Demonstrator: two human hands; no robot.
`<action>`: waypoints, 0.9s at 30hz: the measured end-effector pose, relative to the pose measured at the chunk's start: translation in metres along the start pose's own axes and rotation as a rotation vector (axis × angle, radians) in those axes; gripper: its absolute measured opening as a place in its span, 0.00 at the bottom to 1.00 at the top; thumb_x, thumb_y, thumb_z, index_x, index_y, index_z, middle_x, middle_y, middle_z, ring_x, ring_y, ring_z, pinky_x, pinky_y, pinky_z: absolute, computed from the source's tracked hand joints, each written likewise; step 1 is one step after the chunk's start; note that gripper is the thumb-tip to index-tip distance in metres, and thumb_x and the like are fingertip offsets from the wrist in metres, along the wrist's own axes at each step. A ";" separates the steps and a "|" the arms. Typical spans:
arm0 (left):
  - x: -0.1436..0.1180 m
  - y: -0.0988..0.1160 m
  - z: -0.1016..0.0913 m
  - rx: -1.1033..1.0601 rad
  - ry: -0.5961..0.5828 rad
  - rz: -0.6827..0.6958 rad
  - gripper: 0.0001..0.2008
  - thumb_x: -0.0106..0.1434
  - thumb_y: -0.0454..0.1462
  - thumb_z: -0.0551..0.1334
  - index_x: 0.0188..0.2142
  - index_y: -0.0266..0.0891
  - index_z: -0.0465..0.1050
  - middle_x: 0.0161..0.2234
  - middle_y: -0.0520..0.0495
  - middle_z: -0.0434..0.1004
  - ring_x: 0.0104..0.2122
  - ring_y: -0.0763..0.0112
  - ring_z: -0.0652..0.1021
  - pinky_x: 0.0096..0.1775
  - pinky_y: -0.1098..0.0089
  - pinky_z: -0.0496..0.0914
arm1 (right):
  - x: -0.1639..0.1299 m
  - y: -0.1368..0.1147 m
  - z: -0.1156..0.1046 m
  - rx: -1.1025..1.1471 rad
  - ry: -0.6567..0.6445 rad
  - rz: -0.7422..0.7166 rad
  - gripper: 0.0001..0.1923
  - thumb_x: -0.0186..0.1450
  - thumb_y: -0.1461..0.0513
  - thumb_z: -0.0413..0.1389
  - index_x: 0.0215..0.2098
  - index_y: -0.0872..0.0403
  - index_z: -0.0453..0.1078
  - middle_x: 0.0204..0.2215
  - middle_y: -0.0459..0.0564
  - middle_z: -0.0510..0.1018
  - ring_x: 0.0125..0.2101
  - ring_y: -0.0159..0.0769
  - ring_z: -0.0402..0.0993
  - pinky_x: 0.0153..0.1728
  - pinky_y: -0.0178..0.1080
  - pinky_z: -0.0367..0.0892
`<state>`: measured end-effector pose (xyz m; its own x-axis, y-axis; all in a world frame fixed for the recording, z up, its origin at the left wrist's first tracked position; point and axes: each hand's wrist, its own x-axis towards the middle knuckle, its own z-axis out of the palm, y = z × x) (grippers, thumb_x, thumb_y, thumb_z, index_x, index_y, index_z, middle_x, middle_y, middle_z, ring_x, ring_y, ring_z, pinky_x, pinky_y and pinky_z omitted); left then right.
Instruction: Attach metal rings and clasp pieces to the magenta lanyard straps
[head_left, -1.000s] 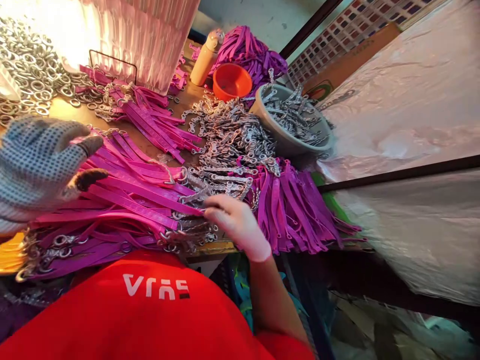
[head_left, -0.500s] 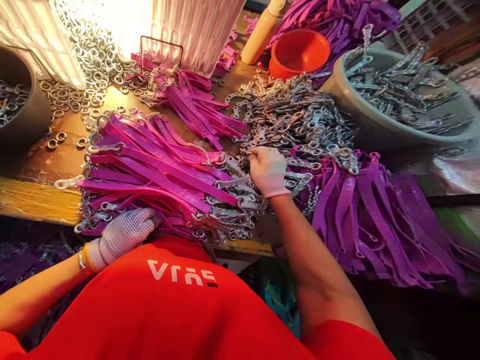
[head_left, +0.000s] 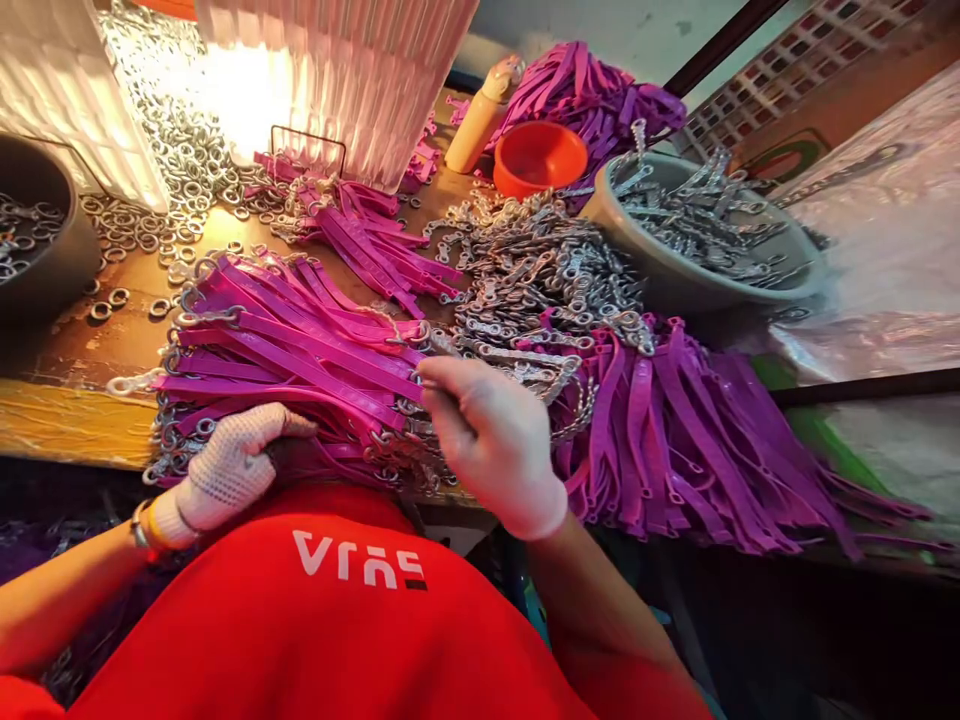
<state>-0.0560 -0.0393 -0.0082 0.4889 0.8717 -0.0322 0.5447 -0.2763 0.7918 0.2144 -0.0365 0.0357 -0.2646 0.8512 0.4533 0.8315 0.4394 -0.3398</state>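
Note:
A thick bundle of magenta straps with metal rings at the left ends and chain pieces at the right ends lies before me. My left hand, in a dotted white glove, is closed at the bundle's near edge, thumb and forefinger pointing right against the straps. Its fingers hide whatever they may hold. Over the bundle's right end is my right hand in a white glove, fingertips pinched together. I cannot make out what is in them. Just beyond it is a heap of metal chain pieces.
Behind stand a grey bucket of chain pieces, a red bowl and a tan bottle. Purple straps hang off the table at right. Loose rings and a dark bucket are at left.
My right hand has come from the edge of the chain heap back toward me, over the bundle's right end. My left hand has turned slightly, with thumb side up. The view has shifted right.

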 end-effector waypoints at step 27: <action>0.144 0.067 -0.052 -0.271 -0.138 0.095 0.12 0.66 0.43 0.58 0.31 0.38 0.68 0.23 0.53 0.67 0.21 0.76 0.65 0.24 0.73 0.59 | 0.037 -0.019 0.016 -0.099 -0.113 0.140 0.13 0.73 0.56 0.51 0.37 0.54 0.73 0.30 0.49 0.79 0.31 0.36 0.73 0.31 0.36 0.57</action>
<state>0.0160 0.0888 0.0721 0.6268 0.7790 -0.0177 0.2998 -0.2202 0.9282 0.1815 -0.0087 0.0457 -0.1914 0.9314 0.3098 0.9065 0.2887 -0.3081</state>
